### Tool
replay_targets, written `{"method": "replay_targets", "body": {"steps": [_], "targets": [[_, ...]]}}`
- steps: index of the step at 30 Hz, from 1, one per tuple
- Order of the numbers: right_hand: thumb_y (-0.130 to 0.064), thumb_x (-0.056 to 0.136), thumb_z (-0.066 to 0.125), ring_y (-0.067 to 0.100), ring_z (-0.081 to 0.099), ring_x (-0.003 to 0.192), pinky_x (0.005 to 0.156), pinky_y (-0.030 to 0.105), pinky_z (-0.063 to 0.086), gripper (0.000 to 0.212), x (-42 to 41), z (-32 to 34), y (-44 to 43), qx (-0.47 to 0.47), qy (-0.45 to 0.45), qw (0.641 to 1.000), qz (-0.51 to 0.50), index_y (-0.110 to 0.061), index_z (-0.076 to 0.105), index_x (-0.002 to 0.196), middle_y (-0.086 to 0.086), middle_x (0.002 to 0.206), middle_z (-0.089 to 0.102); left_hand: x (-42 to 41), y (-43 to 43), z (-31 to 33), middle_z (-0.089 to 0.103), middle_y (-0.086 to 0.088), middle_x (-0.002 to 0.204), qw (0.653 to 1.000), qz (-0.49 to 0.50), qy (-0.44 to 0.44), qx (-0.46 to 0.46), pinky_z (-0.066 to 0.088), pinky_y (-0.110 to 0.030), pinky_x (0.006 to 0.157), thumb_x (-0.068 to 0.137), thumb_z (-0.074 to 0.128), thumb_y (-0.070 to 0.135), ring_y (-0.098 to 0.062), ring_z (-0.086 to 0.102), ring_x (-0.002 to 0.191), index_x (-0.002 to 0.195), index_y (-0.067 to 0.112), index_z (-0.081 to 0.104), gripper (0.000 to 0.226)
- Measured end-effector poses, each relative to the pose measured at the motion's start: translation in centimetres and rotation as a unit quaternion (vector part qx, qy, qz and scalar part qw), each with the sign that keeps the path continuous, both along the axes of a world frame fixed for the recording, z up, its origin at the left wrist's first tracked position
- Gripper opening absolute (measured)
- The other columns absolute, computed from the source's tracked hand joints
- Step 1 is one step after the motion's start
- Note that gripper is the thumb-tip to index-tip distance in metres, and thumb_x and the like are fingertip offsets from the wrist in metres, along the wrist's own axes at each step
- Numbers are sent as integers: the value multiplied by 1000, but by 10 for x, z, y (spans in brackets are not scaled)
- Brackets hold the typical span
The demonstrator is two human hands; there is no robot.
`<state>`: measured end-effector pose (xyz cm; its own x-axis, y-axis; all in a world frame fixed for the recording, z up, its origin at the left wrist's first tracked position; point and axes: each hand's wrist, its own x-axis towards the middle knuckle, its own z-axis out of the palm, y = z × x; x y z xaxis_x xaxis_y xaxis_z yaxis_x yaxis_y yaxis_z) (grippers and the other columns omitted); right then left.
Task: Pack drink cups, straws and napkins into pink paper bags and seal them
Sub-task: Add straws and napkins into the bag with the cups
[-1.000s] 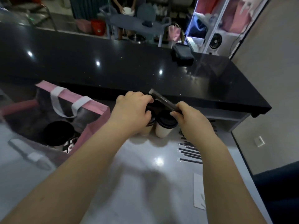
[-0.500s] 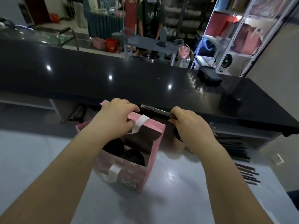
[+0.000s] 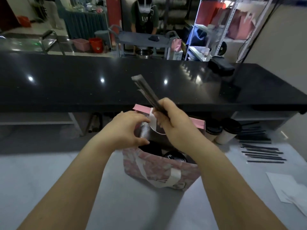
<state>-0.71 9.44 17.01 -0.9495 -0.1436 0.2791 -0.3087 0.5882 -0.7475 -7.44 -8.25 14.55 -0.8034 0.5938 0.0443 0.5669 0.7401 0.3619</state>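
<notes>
Standing upright on the pale table point(image 3: 49, 180), the bag point(image 3: 159, 170) gapes with dark lidded cups point(image 3: 176, 156) inside. We judge our left hand point(image 3: 126, 130), curved at its left rim, is there to steady the mouth, though we cannot tell if it pinches the paper, while our right hand point(image 3: 174, 128) grips the straws point(image 3: 146, 92), tilted over the opening for dropping in. Beyond runs a black counter point(image 3: 83, 83) with shelves point(image 3: 232, 22) behind; right of the bag wait spare cups point(image 3: 227, 131), loose straws point(image 3: 260, 153) and napkins point(image 3: 285, 186).
</notes>
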Motion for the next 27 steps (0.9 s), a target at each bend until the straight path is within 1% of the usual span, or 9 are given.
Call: {"method": "replay_targets", "body": {"steps": [2, 4, 7, 10, 12, 14, 18, 21, 27], "targets": [[-34, 101, 43, 7, 55, 75, 70, 34, 50, 5, -3, -16, -6, 25, -44, 999, 2, -36, 47, 99, -14, 81, 58, -1, -3, -4, 47, 19, 135, 999, -22, -29, 30, 33, -44, 112, 66, 82, 50, -6, 39, 129, 135, 42, 49, 77], [-35, 101, 44, 16, 59, 81, 72, 40, 51, 5, -5, -31, 1, 122, -100, 987, -24, -36, 48, 103, -8, 89, 62, -1, -8, -8, 41, 18, 141, 996, -20, -53, 65, 31, -45, 115, 64, 84, 49, -8, 32, 136, 139, 41, 43, 86], [-30, 100, 44, 25, 58, 80, 70, 42, 50, 2, -3, -48, 20, 295, -161, 939, -69, -28, 46, 101, 3, 93, 61, -3, -17, -15, 23, 19, 155, 992, 3, -93, 81, 19, -42, 121, 64, 85, 51, -6, 4, 148, 149, 38, 28, 103], [-28, 98, 50, 29, 59, 91, 74, 40, 48, 14, -2, -55, 26, 370, -189, 904, -98, -24, 48, 111, 6, 107, 62, -3, -21, -17, 18, 19, 159, 989, 5, -111, 94, 17, -40, 121, 64, 85, 51, -4, -4, 148, 151, 37, 24, 107], [-36, 94, 57, 29, 57, 102, 83, 43, 49, 30, -1, -54, 24, 375, -185, 903, -99, -23, 50, 121, 5, 118, 59, -1, -20, -15, 23, 18, 157, 991, 8, -92, 94, 19, -40, 120, 66, 84, 51, -8, 0, 149, 151, 36, 25, 105], [-39, 90, 62, 27, 57, 107, 87, 43, 49, 41, 2, -49, 22, 356, -166, 914, -102, -26, 49, 127, 2, 123, 58, 2, -16, -14, 34, 14, 151, 998, 18, -14, 66, 25, -40, 116, 71, 79, 53, -15, 14, 147, 149, 34, 32, 93], [-36, 88, 66, 21, 60, 97, 79, 38, 52, 36, 11, -33, 24, 316, -130, 933, -114, -32, 54, 122, -2, 111, 65, 8, -3, -8, 50, 5, 127, 987, 37, 153, 18, 34, -42, 101, 81, 66, 51, -21, 34, 126, 135, 30, 52, 60], [-35, 87, 67, 17, 60, 98, 80, 35, 51, 31, 22, -22, 31, 302, -86, 939, -142, -33, 58, 117, -7, 106, 65, 15, 17, -5, 51, 5, 127, 984, 10, 177, 3, 34, -41, 99, 85, 61, 50, -21, 37, 124, 132, 31, 55, 51], [-27, 85, 69, 19, 51, 106, 88, 37, 46, 27, 42, -8, 70, 299, -11, 936, -184, -26, 63, 112, -6, 112, 60, 30, 74, -2, 52, 5, 128, 981, -28, 192, -16, 35, -39, 97, 91, 54, 44, -21, 43, 121, 128, 30, 57, 40]]}}
